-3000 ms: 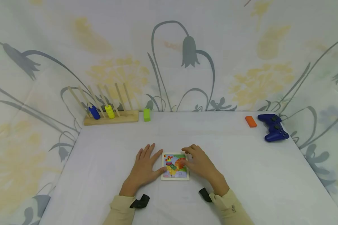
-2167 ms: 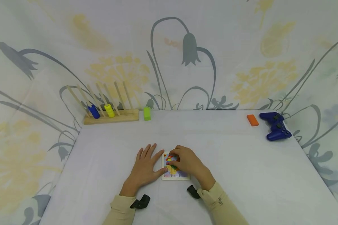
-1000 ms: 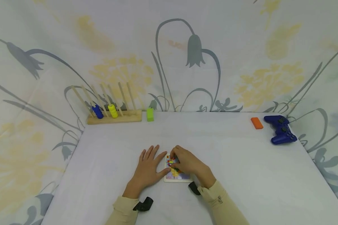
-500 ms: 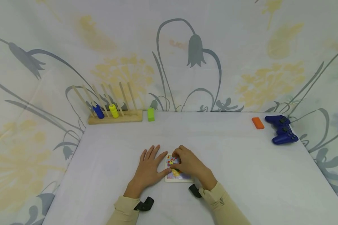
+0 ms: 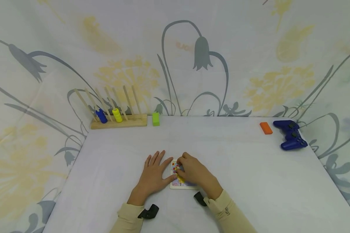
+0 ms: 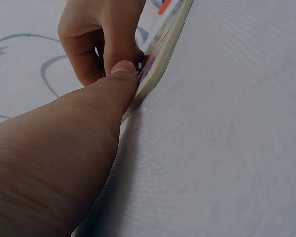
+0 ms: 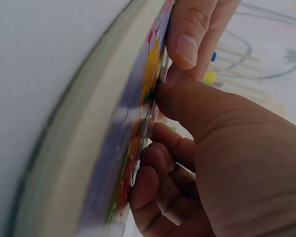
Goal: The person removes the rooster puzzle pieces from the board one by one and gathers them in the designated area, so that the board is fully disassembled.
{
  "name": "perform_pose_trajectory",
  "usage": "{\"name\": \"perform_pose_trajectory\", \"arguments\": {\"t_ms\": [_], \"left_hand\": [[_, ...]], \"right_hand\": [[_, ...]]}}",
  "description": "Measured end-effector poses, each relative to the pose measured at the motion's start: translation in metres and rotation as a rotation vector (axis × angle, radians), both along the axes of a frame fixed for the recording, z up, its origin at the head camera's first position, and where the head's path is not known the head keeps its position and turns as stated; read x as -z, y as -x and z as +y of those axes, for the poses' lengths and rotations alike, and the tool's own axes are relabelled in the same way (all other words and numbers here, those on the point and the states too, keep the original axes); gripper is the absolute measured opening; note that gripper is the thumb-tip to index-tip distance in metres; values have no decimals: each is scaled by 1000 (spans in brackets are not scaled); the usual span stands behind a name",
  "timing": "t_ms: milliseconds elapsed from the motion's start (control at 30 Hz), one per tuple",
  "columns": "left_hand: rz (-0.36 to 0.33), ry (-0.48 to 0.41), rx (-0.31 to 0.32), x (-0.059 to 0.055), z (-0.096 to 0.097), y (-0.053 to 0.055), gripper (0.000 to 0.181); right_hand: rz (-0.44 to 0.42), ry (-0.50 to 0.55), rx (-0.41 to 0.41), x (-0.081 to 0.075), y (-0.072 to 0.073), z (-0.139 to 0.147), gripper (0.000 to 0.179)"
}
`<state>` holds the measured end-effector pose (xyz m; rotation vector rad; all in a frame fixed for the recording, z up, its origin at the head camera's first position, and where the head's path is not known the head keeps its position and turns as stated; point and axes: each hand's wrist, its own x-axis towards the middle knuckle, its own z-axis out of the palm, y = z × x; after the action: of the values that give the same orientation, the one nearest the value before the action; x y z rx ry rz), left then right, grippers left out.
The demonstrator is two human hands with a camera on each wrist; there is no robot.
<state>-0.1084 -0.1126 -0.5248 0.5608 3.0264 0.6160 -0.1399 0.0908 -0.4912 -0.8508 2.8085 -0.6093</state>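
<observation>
A small square jigsaw puzzle in a pale frame, with a bright rooster picture, lies flat on the white table. My left hand rests flat with spread fingers beside its left edge. The left thumb lies over the frame onto the picture. My right hand is over the puzzle with curled fingers. Its thumb and fingertips pinch at a puzzle piece in the middle of the picture, and they hide much of it. In the left wrist view the puzzle shows edge-on.
At the back left stands a wooden peg rack with blue rings and yellow rings. A green block is beside it. An orange block and a dark blue game controller lie at the back right.
My right hand has moved left from the puzzle's right edge to its middle, its fingers curling in. Since then it has shifted only slightly. My left hand stays at the puzzle's left side.
</observation>
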Motion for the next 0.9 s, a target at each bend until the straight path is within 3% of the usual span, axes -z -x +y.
{"name": "perform_pose_trajectory", "arguments": {"t_ms": [200,567,900], "left_hand": [[5,8,-6,2,-1,0,71],[14,-3,-7,1,0,0,72],[12,3,-7,-2,1,-1,72]], "right_hand": [[41,12,1,-1,-1,0,28],[-5,49,2,1,1,7,35],[-10,53,-5,7,2,8,28]]}}
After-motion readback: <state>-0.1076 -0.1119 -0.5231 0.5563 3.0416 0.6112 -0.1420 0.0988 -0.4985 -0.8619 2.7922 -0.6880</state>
